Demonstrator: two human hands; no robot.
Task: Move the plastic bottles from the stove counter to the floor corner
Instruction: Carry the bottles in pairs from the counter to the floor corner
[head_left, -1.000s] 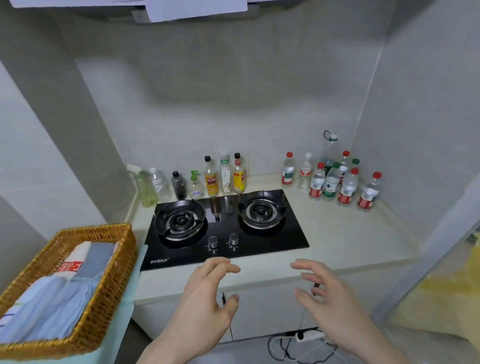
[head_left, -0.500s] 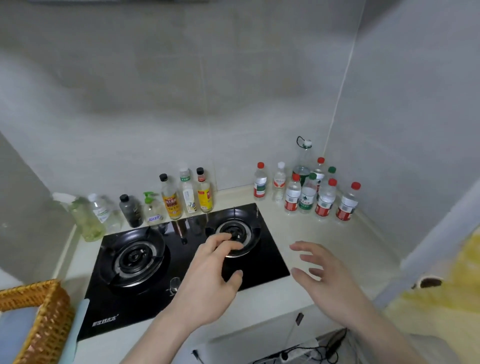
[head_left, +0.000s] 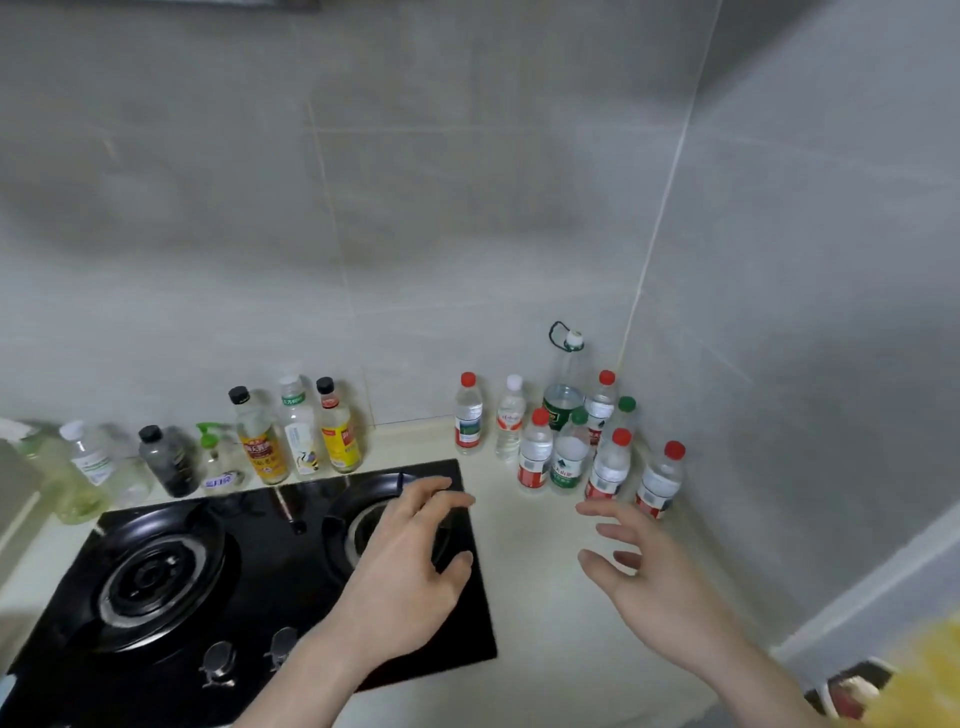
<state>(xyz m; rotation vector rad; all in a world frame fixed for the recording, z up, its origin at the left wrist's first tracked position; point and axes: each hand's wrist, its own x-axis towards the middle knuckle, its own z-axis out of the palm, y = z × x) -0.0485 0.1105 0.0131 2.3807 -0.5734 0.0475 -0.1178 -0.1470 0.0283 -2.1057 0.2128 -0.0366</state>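
Two bare hands hover over the stove counter (head_left: 524, 587), neither grasping anything. At the far left of the frame, a pale green spray bottle (head_left: 62, 483) and a clear bottle (head_left: 93, 462) stand against the wall, blurred. Right of them along the wall stand a dark bottle (head_left: 169, 462), a green pump dispenser (head_left: 213, 457) and three condiment bottles (head_left: 296, 428). Below these, the black gas hob (head_left: 208, 582) fills the lower left, with two burners and two knobs. The left hand (head_left: 410, 577) is above the right burner, fingers loosely spread and released. Further right, the plastic bottles (head_left: 566, 436) stand upright in a cluster in the counter's back corner, centre right of the frame: mostly red-capped, two green-capped, one white-capped, and one taller bottle with a loop handle (head_left: 563, 379). The right hand (head_left: 654, 592) is just below the cluster, fingers open and slightly curved, near the nearest red-capped bottle (head_left: 660, 480) without visible contact.
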